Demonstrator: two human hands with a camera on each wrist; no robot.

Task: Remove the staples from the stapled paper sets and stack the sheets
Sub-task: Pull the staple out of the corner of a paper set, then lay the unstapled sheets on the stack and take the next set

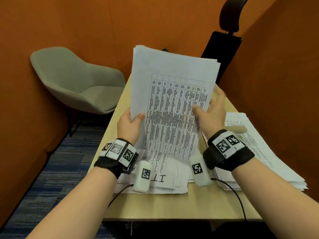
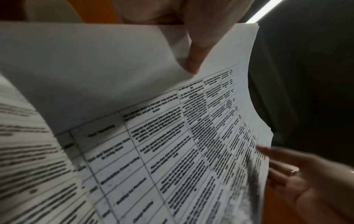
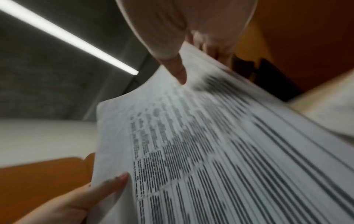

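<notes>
Sheaf of printed sheets (image 1: 172, 104) held up on end above the table (image 1: 207, 204), bottom edge resting on or just over loose papers (image 1: 165, 171) lying flat near the front edge. Top sheet shows a dense table of text. Far edges fan slightly at the top, not squared.

Left hand (image 1: 129, 125) grasps the sheaf's left edge, thumb (image 2: 193, 60) on the front face, fingers behind. Right hand (image 1: 211, 111) is at the right edge, thumb (image 3: 178, 71) pressed on the printed face, fingers spread behind the sheets; blurred, so how firm the hold is I cannot tell. No staple visible in any view; whether this set is already free of one I cannot tell.

A larger stack (image 1: 259, 152) lies flat on the table to the right, apart from the held sheaf. Grey chair (image 1: 77, 83) beyond the table's left side.

Risks, as judged:
- Sheets look loose; with only edge holds, inner pages could slide out and scatter over the papers below, mixing sets.
- Top corners splay; tapping down on uneven papers rather than bare table would leave the sheaf skewed.
- The sheaf bows; a harder squeeze may crease it.
- A missed staple would pass unseen into the stack.
</notes>
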